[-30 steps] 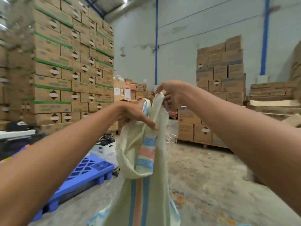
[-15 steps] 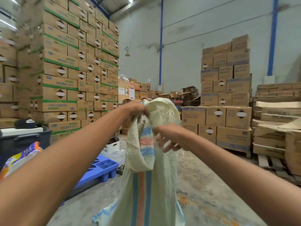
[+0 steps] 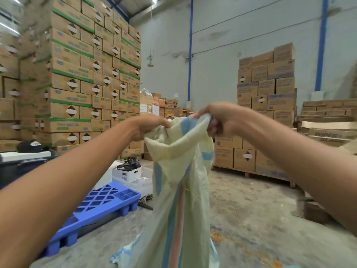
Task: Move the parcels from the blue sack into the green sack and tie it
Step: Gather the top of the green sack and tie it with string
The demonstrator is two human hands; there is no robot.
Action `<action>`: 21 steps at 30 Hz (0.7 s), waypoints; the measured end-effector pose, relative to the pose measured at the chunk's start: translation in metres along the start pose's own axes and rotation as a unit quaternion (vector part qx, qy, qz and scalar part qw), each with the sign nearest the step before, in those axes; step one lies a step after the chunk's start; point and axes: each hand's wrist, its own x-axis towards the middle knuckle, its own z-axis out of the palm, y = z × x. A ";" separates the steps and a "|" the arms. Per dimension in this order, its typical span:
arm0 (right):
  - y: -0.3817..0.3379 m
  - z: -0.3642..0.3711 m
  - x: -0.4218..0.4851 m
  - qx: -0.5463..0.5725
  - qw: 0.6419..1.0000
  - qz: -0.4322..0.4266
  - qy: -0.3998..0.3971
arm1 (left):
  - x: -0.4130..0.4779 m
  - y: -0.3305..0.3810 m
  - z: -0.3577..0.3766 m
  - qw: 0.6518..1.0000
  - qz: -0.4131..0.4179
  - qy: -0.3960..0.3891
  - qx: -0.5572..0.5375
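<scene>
Warehouse floor (image 3: 251, 219): left hand (image 3: 148, 127), right hand (image 3: 222, 118) grip one sack (image 3: 183, 190).

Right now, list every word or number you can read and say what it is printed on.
"WIPER BLADE": on the flattened cardboard at far right, slightly blurred.
"KB 2033": on the brown carton low in the right-hand stack.
Print on the green-banded cartons: too blurred to read.
White paper labels on the far boxes: too small to read.
</scene>
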 end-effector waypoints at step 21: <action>0.185 0.001 0.066 -0.075 0.994 0.039 0.076 | 0.002 -0.030 0.006 0.993 0.066 0.090 -0.025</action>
